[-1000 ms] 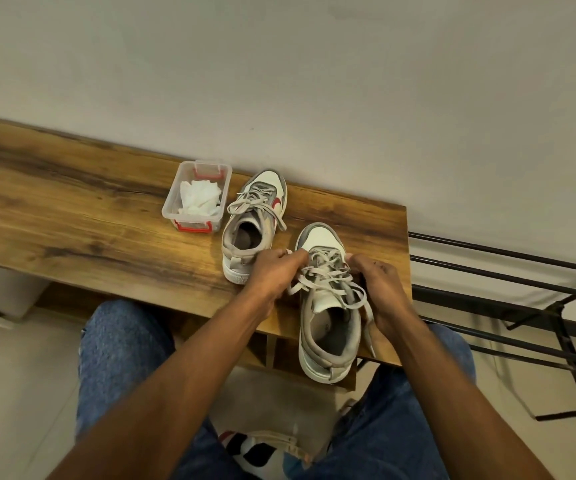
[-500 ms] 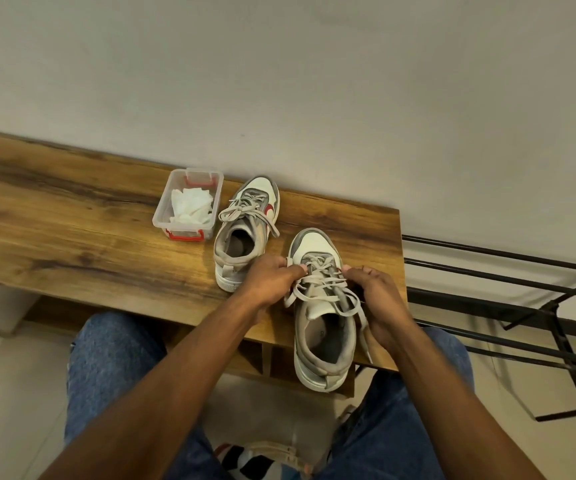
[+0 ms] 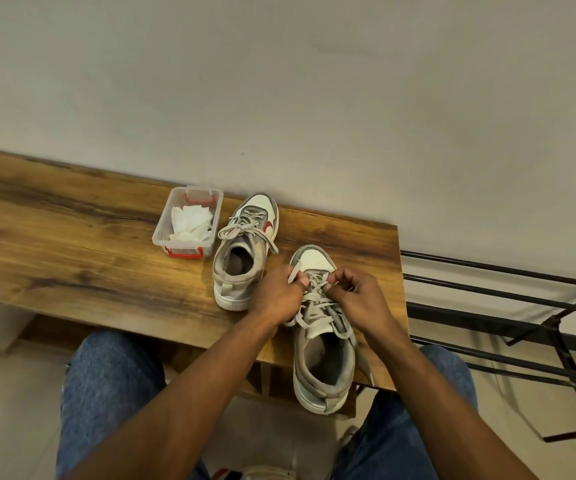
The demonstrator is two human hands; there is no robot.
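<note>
Wood-grain bench (image 3: pixel 72 258) against plain wall (image 3: pixel 314 98), black metal rack (image 3: pixel 521 308) right; left grip (image 3: pixel 277 296) and right grip (image 3: pixel 361 299) each pinch near sneaker's (image 3: pixel 314 259) laces (image 3: pixel 316 308).

On the tabletop (image 3: pixel 72 258), a container (image 3: pixel 157 233) holding tissues (image 3: pixel 191 223) sits just left of the far shoe (image 3: pixel 241 261), the near shoe (image 3: pixel 324 362) lies right of that at the front edge with its laces (image 3: pixel 317 303) between the left hand (image 3: pixel 277 296) and right hand (image 3: pixel 359 299), and a rack (image 3: pixel 564 355) stands right of the tabletop.

Wooden table (image 3: pixel 72 258) bearing two sneakers (image 3: pixel 245 251) (image 3: pixel 321 362) and a clear tissue box (image 3: pixel 189 221).
</note>
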